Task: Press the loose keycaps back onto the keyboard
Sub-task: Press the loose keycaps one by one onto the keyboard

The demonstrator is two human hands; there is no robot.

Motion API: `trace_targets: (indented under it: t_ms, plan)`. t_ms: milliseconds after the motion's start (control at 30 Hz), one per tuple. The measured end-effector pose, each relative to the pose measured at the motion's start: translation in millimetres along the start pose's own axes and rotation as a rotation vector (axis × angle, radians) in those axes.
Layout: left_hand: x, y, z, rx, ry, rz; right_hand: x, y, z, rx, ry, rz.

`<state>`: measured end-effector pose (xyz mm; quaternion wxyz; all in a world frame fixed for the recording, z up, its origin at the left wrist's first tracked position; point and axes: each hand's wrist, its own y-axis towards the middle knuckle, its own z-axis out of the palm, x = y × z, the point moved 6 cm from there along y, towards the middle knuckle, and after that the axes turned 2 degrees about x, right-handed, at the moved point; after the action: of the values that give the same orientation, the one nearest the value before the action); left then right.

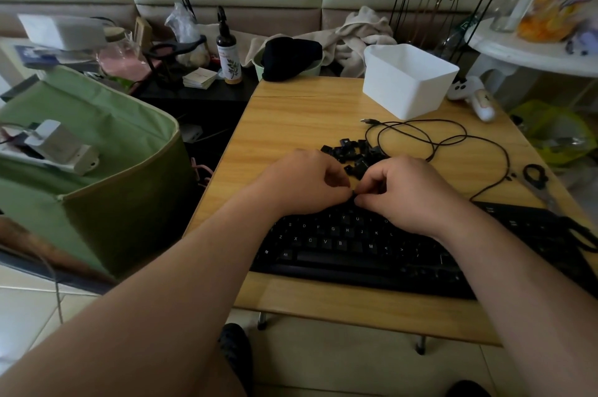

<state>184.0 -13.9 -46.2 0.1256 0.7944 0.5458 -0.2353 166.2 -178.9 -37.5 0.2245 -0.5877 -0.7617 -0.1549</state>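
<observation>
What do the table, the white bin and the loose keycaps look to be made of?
Table: wood or wood-look laminate, going by the pale grain streaks and dull sheen.
White bin: probably plastic, with smooth, thin, slightly see-through walls.
Loose keycaps: likely moulded black plastic, matte, with small hard-edged shapes.

On the bench (291, 111), the keyboard (372, 251) lies nearest me, with my left hand (304, 183) and right hand (407, 192) meeting over its far edge. Just behind my hands lies the pile of loose keycaps (352, 152); the cable (453, 140) coils to its right, and the tub (407, 79) stands behind that, at the far right. Left of the bench stands the fabric bin (97, 150); a spray bottle (228, 56) stands behind the bench's far left corner.
</observation>
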Motion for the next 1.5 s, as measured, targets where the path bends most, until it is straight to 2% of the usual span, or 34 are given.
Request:
trace_targets:
  t_ms: [233, 533, 833, 1267, 1500]
  plan:
    - [-5, 2, 2, 0.01, -0.056, -0.018, -7, 0, 2, -0.008, 0.07, 0.035]
    - [-2, 2, 3, 0.068, -0.102, -0.017, -4, 0, -2, 0.022, -0.039, -0.015]
    - [5, 5, 1, 0.081, -0.118, -0.047, 4, -3, -1, -0.008, -0.227, -0.189]
    - [1, 3, 1, 0.081, -0.097, -0.038, 3, -8, 8, -0.097, -0.227, -0.197]
    - [-2, 2, 3, 0.095, -0.118, -0.036, 6, -9, 4, -0.081, -0.143, -0.105]
